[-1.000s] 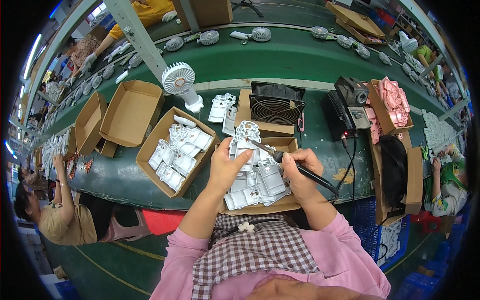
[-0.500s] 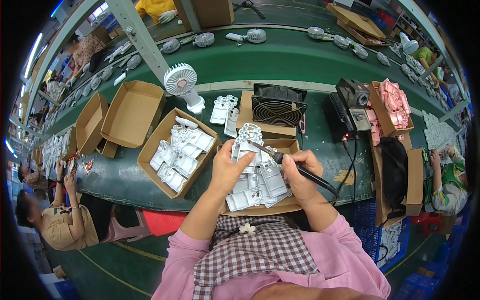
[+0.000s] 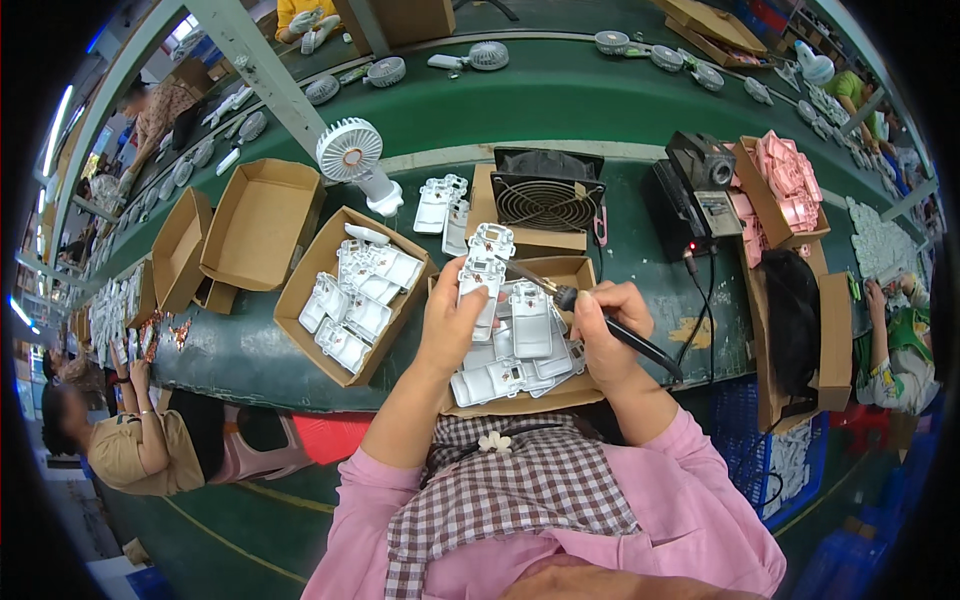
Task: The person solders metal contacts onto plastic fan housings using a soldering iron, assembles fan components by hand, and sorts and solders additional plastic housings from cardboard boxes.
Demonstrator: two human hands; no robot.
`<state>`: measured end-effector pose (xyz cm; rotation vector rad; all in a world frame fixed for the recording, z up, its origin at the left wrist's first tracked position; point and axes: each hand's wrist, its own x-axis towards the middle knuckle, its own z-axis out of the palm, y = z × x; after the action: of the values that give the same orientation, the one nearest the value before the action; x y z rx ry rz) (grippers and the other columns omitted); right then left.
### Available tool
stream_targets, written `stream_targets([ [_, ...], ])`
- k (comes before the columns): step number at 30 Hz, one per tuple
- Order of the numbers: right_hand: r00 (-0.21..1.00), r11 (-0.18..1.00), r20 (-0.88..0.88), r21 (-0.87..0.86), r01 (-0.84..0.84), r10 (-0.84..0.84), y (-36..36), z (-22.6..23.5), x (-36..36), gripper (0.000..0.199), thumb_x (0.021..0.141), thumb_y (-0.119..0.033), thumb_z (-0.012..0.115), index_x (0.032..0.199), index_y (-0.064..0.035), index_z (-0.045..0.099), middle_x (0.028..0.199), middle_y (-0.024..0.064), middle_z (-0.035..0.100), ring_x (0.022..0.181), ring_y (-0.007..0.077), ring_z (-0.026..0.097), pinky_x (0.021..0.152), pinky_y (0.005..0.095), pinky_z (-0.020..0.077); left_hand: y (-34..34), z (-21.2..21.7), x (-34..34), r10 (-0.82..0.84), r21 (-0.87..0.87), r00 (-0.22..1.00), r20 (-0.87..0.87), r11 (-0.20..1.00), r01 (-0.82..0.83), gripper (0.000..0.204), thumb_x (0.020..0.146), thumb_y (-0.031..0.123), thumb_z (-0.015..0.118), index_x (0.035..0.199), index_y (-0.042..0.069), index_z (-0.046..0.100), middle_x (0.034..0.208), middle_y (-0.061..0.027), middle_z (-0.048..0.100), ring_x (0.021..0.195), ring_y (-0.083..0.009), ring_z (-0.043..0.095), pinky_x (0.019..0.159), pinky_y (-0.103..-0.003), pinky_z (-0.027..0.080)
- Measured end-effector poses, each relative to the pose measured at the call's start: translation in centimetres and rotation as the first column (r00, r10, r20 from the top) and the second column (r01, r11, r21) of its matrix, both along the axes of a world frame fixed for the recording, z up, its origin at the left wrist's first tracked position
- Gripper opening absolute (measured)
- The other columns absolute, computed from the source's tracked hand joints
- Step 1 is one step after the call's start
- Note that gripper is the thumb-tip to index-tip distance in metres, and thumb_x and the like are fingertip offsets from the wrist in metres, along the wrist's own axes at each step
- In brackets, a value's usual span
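Observation:
A white plastic fan housing point(image 3: 487, 262) with small parts set in it is gripped between the thumb and fingers of my left hand point(image 3: 450, 312). My right hand point(image 3: 611, 325) is closed around the black handle of a soldering iron point(image 3: 566, 297). The iron's metal tip points left and meets or nearly meets the housing's right edge; contact is too fine to tell. Under both hands, more white housings point(image 3: 531, 325) lie piled in a cardboard box point(image 3: 577, 268). A second open carton point(image 3: 293, 310) to the left holds further white housings point(image 3: 365, 318).
A white handheld fan point(image 3: 352, 150) stands behind the left carton. A black square cooling fan point(image 3: 545, 195) sits ahead, with a black box-shaped unit point(image 3: 683, 215) and pink parts point(image 3: 788, 180) to the right. The iron's cord runs right. Beyond, fans line a green conveyor point(image 3: 530, 105).
My left hand has raised and turned the housing so that it stands more upright to view. The iron has shifted slightly right with my right hand. The whole view has moved a little.

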<state>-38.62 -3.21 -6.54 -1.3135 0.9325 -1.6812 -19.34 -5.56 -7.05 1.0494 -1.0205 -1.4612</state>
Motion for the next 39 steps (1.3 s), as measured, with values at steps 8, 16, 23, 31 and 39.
stream_targets([
  [8,0.991,0.997,-0.13,0.079,-0.009,0.019,-0.2,0.0,0.3,0.015,0.084,-0.008,0.07,0.078,-0.0026,0.057,0.066,0.0019,0.06,0.057,0.004,0.049,0.05,0.0207,0.039,0.1,-0.6,0.0,0.02,-0.043,1.0,-0.007,0.999,-0.021,0.036,0.097,0.011,0.043,0.131,-0.002,0.04,0.101,-0.0118,0.063,0.08,-0.0134,0.064,0.06,-0.023,0.055],
  [16,0.97,0.999,-0.243,0.043,0.0,0.011,-0.3,0.8,0.5,0.016,0.083,-0.01,0.072,0.075,-0.0025,0.06,0.063,0.0004,0.061,0.054,0.0023,0.049,0.048,0.0198,0.0377,0.1,-0.3,0.3,0.026,-0.025,0.999,0.041,0.999,-0.025,0.037,0.096,0.006,0.046,0.131,-0.003,0.039,0.101,-0.0083,0.06,0.081,-0.0106,0.06,0.059,-0.024,0.053],
  [23,0.961,0.998,-0.275,0.059,0.003,0.013,-0.3,1.1,0.6,0.016,0.082,-0.01,0.072,0.074,-0.0025,0.06,0.062,-0.0003,0.06,0.053,0.0017,0.049,0.047,0.0197,0.0376,0.2,-0.1,0.1,0.036,-0.03,0.999,0.01,0.999,-0.036,0.037,0.095,0.004,0.045,0.131,-0.004,0.039,0.103,-0.0092,0.059,0.084,-0.0123,0.061,0.059,-0.025,0.054],
  [31,0.963,0.998,-0.268,0.07,0.006,0.013,-0.3,0.8,0.7,0.017,0.082,-0.01,0.072,0.074,-0.0022,0.06,0.063,0.0004,0.061,0.054,0.0018,0.049,0.047,0.0195,0.0377,0.1,-0.5,0.1,0.05,-0.067,0.998,0.037,0.997,-0.047,0.035,0.098,0.01,0.044,0.13,-0.001,0.042,0.103,-0.0088,0.062,0.084,-0.0123,0.065,0.059,-0.022,0.056],
  [39,0.992,0.993,-0.121,0.118,-0.016,0.03,-0.4,0.3,0.8,0.017,0.083,-0.01,0.072,0.076,-0.0018,0.059,0.066,0.0008,0.062,0.057,0.0027,0.052,0.049,0.0194,0.0402,0.1,-0.4,0.2,-0.002,-0.009,1.0,0.029,1.0,0.002,0.035,0.097,0.011,0.045,0.13,-0.002,0.041,0.102,-0.011,0.063,0.082,-0.0132,0.065,0.058,-0.023,0.054],
])
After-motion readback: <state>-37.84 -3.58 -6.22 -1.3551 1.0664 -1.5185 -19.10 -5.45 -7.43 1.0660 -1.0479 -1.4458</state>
